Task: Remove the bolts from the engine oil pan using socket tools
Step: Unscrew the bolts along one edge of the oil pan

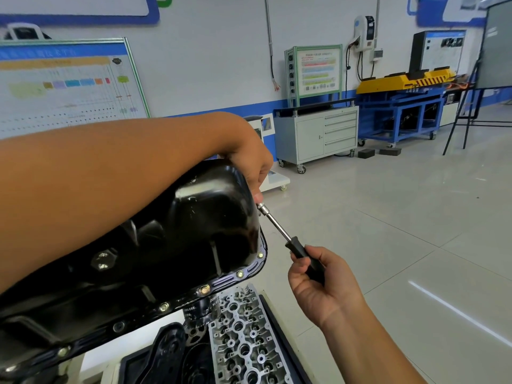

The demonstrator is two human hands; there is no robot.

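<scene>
A glossy black engine oil pan (194, 234) fills the lower left, with several silver bolts (240, 274) along its near flange. My right hand (324, 289) grips the black handle of a socket driver (279, 228), whose chrome shaft slants up and left. Its socket tip (262, 207) sits at the pan's far right edge. My left hand (249, 159) reaches over the pan, its fingers pinched right at the socket tip. Whatever the fingers touch there is hidden.
A bare aluminium cylinder head (243, 342) and a black cover (169, 353) lie on a tray below the pan. A white drawer cabinet on wheels (318, 134) and a blue and yellow bench (401, 106) stand by the far wall. Tiled floor (415, 231) spreads to the right.
</scene>
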